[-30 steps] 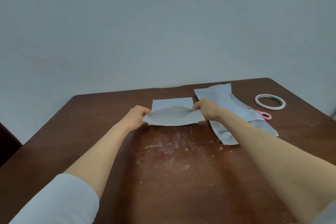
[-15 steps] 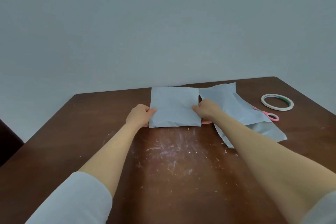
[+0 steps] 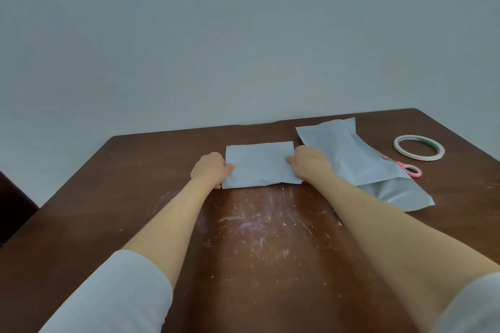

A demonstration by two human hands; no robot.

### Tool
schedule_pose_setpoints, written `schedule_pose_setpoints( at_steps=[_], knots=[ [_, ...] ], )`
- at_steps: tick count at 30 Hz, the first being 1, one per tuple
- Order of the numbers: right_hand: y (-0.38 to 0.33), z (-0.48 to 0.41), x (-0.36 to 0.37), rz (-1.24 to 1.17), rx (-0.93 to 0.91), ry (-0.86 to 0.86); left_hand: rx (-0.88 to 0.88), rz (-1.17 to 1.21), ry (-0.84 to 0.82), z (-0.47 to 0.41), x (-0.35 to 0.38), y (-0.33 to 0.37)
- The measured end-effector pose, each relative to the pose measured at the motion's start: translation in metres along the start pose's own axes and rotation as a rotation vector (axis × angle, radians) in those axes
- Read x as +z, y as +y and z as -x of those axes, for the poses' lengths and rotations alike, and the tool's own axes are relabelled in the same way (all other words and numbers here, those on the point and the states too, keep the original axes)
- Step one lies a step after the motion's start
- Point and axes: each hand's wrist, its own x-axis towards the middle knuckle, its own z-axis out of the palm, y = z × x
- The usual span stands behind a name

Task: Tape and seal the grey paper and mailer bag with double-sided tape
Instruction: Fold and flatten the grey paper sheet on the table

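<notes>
Lowered flat, grey paper (image 3: 261, 163) gripped by left hand (image 3: 211, 169), right hand (image 3: 308, 163).

My brown wooden table (image 3: 130, 197) fills the lower view, its middle scuffed with pale scratches (image 3: 257, 230). Pink-handled scissors (image 3: 411, 170) lie towards my right, only the handle showing. A plain pale wall (image 3: 243, 35) rises behind the far edge, and something dark (image 3: 13, 211) stands off the table's left side.

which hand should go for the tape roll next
Right, probably. The tape roll lies far right, past the mailer bag, nearer the right hand; the left hand would cross the grey paper.
</notes>
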Motion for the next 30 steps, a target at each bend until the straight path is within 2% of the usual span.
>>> schedule_pose_setpoints(
  at_steps=[9,16,23,30],
  knots=[
    [-0.001,0.002,0.004,0.004,0.018,-0.006,-0.012,-0.008,-0.013,0.001,-0.001,0.002],
    [0.005,0.007,-0.015,-0.015,0.007,-0.087,-0.047,0.240,-0.138,0.002,-0.008,-0.005],
    [0.001,0.023,-0.021,-0.021,0.071,-0.197,-0.071,0.226,-0.278,0.007,-0.014,-0.010],
    [-0.002,0.020,-0.014,-0.148,0.112,-0.186,-0.086,0.255,-0.288,0.007,-0.014,-0.013]
  ],
)
